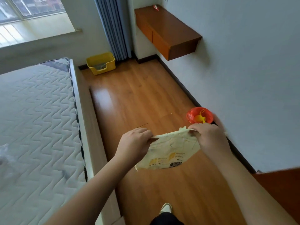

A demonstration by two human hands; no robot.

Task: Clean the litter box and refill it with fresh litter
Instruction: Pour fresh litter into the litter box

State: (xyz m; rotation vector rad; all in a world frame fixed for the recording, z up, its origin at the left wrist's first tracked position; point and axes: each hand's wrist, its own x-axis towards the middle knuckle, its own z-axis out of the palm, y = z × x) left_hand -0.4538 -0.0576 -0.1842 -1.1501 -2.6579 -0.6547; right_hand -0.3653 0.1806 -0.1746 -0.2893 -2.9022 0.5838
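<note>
Carrying a litter bag up the room, litter box waiting in the far corner

Bare mattress (37, 120) filling the left, wood floor (138, 98) running ahead to the yellow litter box (101, 63) by the curtain (113, 28), well apart from both hands; cream litter bag (170, 151) held up at its top edge, left hand (133, 143) pinching one corner, right hand (209, 138) gripping the other, red-lined bin (199, 115) just beyond by the wall; likely the refill step, next calling for walking to the box, opening the bag's mouth and tipping it over the tray
</note>
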